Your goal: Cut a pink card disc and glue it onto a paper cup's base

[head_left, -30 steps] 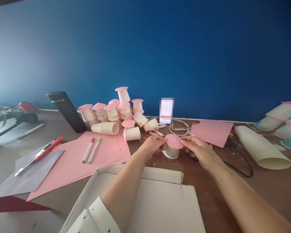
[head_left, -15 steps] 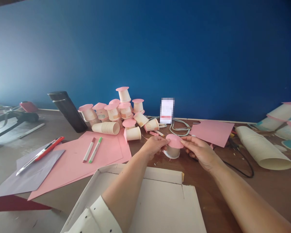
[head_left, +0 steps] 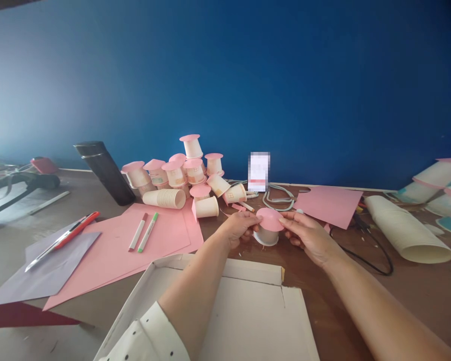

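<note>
An upside-down white paper cup (head_left: 266, 237) stands on the brown table just past the white cardboard box lid. On its top lies a pink paper disc (head_left: 270, 219) that overhangs the cup all round. My left hand (head_left: 240, 227) pinches the disc's left edge between thumb and fingers. From the other side my right hand (head_left: 308, 234) pinches its right edge, the lower fingers curled beside the cup. Behind and left, several paper cups with pink tops (head_left: 175, 173) are piled up, some lying on their sides.
The cardboard box lid (head_left: 255, 316) lies under my left forearm. To the left are pink sheets (head_left: 108, 250), two markers (head_left: 148, 233), a red utility knife (head_left: 75, 230) and a black bottle (head_left: 104, 173). A cup stack (head_left: 406, 230), cables (head_left: 383, 271) and pink paper (head_left: 328, 204) are at right.
Hardly anything differs. Both hands keep their pinch on the pink disc, with only a very slight shift of the right fingers. The cup stays in place.
</note>
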The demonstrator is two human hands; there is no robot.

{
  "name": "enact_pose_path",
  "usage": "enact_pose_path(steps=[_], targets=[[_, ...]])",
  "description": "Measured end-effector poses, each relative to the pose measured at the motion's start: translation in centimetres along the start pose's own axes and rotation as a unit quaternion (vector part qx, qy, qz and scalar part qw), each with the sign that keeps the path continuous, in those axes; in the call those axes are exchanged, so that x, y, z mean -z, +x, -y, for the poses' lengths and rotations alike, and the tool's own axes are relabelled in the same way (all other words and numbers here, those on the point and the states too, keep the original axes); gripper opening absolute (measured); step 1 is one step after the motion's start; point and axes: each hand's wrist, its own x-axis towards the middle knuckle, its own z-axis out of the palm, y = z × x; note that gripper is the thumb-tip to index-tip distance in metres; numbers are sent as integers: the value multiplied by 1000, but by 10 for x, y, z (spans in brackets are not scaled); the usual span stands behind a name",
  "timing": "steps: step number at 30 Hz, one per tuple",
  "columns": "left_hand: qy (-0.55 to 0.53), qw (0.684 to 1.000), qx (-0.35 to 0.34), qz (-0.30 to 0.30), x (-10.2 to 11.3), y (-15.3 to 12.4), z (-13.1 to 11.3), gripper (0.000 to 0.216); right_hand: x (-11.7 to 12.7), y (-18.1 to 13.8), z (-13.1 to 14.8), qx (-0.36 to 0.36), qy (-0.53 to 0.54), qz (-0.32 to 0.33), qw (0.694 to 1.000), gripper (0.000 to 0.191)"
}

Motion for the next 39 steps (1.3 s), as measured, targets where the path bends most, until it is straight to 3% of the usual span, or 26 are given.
enact_pose_path(steps=[13, 32, 39], targets=[[-4, 1000, 20, 8, 4, 5, 3, 30, -3, -1, 1, -7, 17, -12, 1000, 43], [6, 998, 13, -61, -2, 1, -1, 24, -3, 3, -2, 3, 38, -15, 999, 41], [39, 996, 14, -78, -1, 4, 1, 47, -5, 7, -4, 10, -26, -42, 999, 45]])
